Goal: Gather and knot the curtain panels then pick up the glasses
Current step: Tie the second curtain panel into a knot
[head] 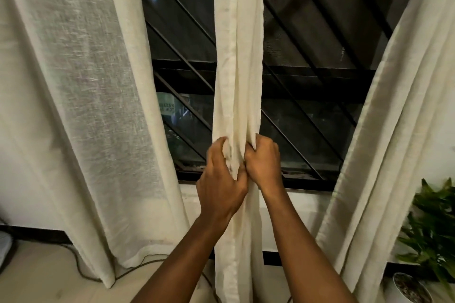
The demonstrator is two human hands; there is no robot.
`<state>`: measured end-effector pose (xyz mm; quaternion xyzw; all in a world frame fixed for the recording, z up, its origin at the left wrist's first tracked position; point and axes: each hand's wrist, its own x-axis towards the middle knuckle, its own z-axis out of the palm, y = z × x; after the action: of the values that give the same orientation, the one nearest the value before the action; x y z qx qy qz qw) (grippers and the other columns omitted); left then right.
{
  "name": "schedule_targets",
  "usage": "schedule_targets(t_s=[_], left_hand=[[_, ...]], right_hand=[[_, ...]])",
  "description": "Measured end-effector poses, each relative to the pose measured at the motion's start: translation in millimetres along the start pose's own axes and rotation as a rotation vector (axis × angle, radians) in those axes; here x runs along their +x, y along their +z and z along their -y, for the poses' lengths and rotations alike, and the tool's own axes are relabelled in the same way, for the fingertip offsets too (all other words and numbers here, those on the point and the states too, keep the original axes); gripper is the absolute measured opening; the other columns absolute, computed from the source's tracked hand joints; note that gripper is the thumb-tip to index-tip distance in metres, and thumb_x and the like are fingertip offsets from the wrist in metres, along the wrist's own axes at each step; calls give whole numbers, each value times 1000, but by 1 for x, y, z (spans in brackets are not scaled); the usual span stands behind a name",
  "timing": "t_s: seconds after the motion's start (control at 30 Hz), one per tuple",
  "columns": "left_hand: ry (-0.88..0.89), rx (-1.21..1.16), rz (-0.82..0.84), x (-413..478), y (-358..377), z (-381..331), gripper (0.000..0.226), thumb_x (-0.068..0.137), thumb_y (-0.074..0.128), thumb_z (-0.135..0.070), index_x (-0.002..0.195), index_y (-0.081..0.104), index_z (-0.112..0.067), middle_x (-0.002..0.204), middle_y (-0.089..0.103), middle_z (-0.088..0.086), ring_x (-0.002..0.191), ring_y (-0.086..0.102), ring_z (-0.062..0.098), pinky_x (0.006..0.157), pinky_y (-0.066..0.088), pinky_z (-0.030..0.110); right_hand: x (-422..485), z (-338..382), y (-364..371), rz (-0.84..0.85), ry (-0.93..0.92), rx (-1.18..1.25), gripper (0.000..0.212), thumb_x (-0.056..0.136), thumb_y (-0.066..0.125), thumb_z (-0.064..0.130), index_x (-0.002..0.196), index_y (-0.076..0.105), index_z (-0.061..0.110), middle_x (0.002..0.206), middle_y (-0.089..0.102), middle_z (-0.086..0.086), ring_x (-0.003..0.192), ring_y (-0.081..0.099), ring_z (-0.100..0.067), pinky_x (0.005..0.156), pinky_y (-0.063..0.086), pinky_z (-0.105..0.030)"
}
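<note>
Both hands clench the middle curtain panel [236,56] in front of a dark barred window [307,81]: the left hand [221,179] and right hand [263,162] bunch its cream folds side by side, knuckles touching. Two more panels hang at either side.

The middle curtain panel [236,56] is hanging before the window grille [307,69], between the left panel [81,81] and right panel [398,118]. The potted plant [428,236] is standing at far right, beside the right panel.

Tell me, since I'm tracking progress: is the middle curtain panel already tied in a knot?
No: the middle curtain panel hangs straight and unknotted, merely bunched where the left hand and right hand grip it.
</note>
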<state>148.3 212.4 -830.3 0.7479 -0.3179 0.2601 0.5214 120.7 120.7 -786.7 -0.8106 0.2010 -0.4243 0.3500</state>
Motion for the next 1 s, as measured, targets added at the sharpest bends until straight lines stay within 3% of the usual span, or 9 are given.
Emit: schedule_targets(t_s=[0.1, 0.2, 0.23, 0.3, 0.4, 0.5, 0.67, 0.83, 1.0], left_hand=[[132, 38, -217, -2, 2, 5, 51, 82, 68, -24, 125, 44, -13, 129, 45, 10, 112, 53, 22, 80, 50, 28], [374, 248, -208, -2, 1, 11, 19, 88, 58, -17, 106, 61, -12, 95, 60, 7, 81, 59, 21, 65, 40, 21], [377, 264, -154, -4, 1, 11, 19, 89, 53, -21, 102, 64, -13, 88, 60, 4, 73, 59, 18, 59, 37, 18], [226, 192, -56, -7, 1, 6, 32, 86, 52, -34, 111, 60, -16, 94, 59, -1, 76, 60, 14, 56, 41, 18], [-17, 94, 33, -8, 6, 4, 59, 80, 60, -45, 130, 42, -21, 116, 52, -2, 96, 58, 15, 68, 54, 33], [-101, 81, 27, 1, 8, 11, 59, 84, 61, -40, 134, 36, -23, 125, 50, -3, 100, 59, 17, 73, 55, 39], [-107, 245, 23, 20, -1, 32, 33, 94, 47, -19, 127, 49, -14, 96, 68, 11, 82, 64, 32, 66, 52, 39], [-157, 346, -223, 51, -56, 68, 22, 88, 48, -6, 104, 64, -7, 71, 62, 17, 64, 59, 36, 56, 39, 34], [-72, 323, -82, 36, -41, 49, 13, 88, 51, -9, 93, 62, -6, 71, 62, 15, 63, 58, 33, 54, 35, 30]], right_hand=[[0, 0, -1, 3, 2, 12, 26, 94, 56, 27, 110, 68, 10, 102, 71, -4, 91, 68, -19, 81, 56, -33], [0, 0, -2, 3, 11, 11, 29, 94, 58, 28, 114, 66, 9, 106, 70, -6, 95, 67, -21, 81, 53, -29], [0, 0, -2, 2, 13, 10, 28, 94, 58, 27, 113, 66, 8, 106, 70, -7, 96, 66, -21, 82, 54, -30], [-1, 1, -1, 4, 22, 17, 27, 94, 57, 26, 112, 66, 8, 105, 70, -7, 95, 67, -21, 83, 56, -33], [-1, 2, 0, 17, 28, 48, 24, 94, 58, 26, 108, 68, 10, 100, 71, -4, 90, 68, -18, 75, 55, -26], [-3, 3, -1, 38, 39, 95, 27, 92, 62, 27, 111, 68, 9, 102, 71, -3, 91, 67, -16, 74, 51, -22], [8, -7, -9, 56, 94, 94, 32, 88, 67, 29, 110, 69, 6, 103, 72, -8, 94, 68, -23, 80, 56, -36], [26, -28, -57, -318, 271, -216, 34, 93, 61, 33, 111, 65, 4, 106, 66, -18, 98, 62, -38, 72, 45, -34], [8, -15, -35, -298, 227, -302, 33, 97, 53, 34, 103, 61, 2, 103, 64, -23, 96, 60, -42, 76, 48, -45]])
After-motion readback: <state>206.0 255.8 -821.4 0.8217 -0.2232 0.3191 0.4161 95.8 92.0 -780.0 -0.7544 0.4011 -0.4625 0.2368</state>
